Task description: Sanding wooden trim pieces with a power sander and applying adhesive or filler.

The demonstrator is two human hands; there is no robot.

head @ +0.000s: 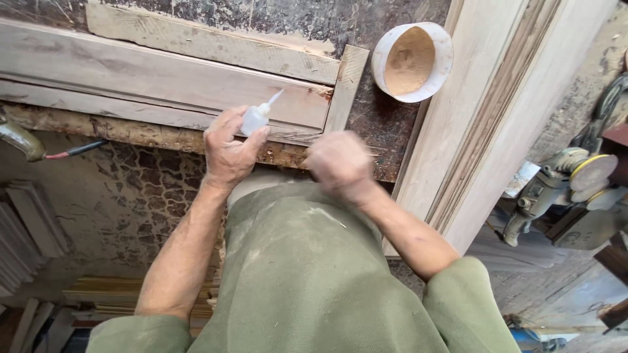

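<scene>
Head view: left hand (227, 151) fingers grasp glue bottle (256, 117); blurred right hand (340, 167) seemingly clenched.

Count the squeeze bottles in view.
1. A small clear squeeze bottle with a pointed nozzle, held in the left hand over the wooden frame. Others may be hidden beyond the picture's edges.

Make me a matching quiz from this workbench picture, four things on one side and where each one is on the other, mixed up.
Things:
1. small squeeze bottle
2. white tub of sawdust
3. angle grinder
4. red cable

Places:
A. far right, beside the bench
B. in the left hand
C. left edge, below the bench top
D. on the dark bench top, by the tall moulded frame

Pairs: 1-B, 2-D, 3-A, 4-C
</scene>
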